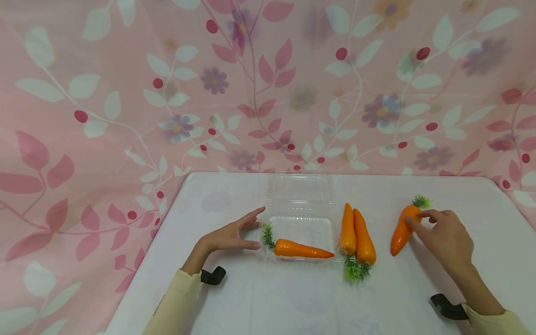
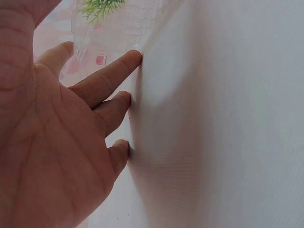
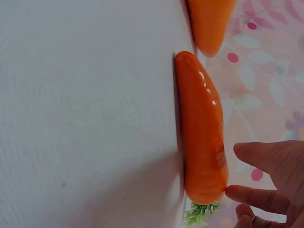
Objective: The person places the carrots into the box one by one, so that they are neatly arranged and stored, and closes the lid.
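Observation:
An orange toy carrot [image 1: 303, 249] with a green top lies along the near side of the clear plastic box [image 1: 302, 223]. My left hand [image 1: 230, 236] is beside the box's left edge, fingers spread, holding nothing. In the left wrist view its fingertips [image 2: 135, 58] rest on or close to the table. A second carrot [image 1: 404, 230] lies on the right with its green top pointing away. My right hand [image 1: 447, 239] is at its thick end. In the right wrist view one finger seems to touch that carrot [image 3: 202, 137], while the thumb stands apart from it.
Two more carrots [image 1: 363, 237] lie side by side just right of the box, green tops [image 1: 357, 270] toward me. The box's lid [image 1: 299, 188] is folded back behind it. A white table [image 1: 293, 298] carries everything, and a floral pink cloth [image 1: 268, 93] hangs behind its far edge.

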The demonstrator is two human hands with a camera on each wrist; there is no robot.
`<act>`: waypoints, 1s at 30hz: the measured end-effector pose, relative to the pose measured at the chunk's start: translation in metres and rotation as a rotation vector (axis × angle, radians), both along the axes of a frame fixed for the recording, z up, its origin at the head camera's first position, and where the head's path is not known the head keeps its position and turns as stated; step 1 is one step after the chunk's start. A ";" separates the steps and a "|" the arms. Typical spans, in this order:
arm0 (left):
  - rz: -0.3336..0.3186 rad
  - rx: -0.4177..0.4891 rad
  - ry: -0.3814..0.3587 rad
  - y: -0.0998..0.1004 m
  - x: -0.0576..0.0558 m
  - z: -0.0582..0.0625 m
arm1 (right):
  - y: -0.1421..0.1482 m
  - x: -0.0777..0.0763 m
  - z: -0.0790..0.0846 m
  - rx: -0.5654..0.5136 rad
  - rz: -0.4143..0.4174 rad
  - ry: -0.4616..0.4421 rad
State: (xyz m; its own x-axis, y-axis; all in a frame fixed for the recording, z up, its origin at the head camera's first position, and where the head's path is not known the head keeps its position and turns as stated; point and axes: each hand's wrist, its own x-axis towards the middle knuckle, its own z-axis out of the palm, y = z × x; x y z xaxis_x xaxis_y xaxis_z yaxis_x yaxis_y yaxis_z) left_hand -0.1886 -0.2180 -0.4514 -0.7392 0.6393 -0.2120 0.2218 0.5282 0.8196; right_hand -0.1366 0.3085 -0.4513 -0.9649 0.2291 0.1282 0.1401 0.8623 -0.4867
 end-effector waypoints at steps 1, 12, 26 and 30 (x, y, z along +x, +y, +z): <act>0.000 -0.003 0.001 0.000 0.000 0.000 | -0.001 0.001 0.000 0.006 -0.008 -0.008; 0.003 -0.021 0.012 -0.001 -0.003 -0.002 | -0.003 -0.001 0.002 0.042 -0.013 -0.102; 0.008 -0.001 -0.006 0.000 -0.001 -0.002 | -0.011 -0.008 -0.004 -0.034 0.037 -0.190; 0.004 0.006 -0.017 0.001 -0.001 -0.001 | -0.011 -0.009 -0.004 -0.047 0.063 -0.212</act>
State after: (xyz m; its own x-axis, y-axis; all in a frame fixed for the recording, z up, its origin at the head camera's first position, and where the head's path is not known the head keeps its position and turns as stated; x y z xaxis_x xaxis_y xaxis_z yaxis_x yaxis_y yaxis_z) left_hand -0.1893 -0.2168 -0.4528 -0.7381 0.6376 -0.2207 0.2056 0.5241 0.8265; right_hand -0.1455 0.2971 -0.4556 -0.9818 0.1682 -0.0885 0.1899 0.8496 -0.4920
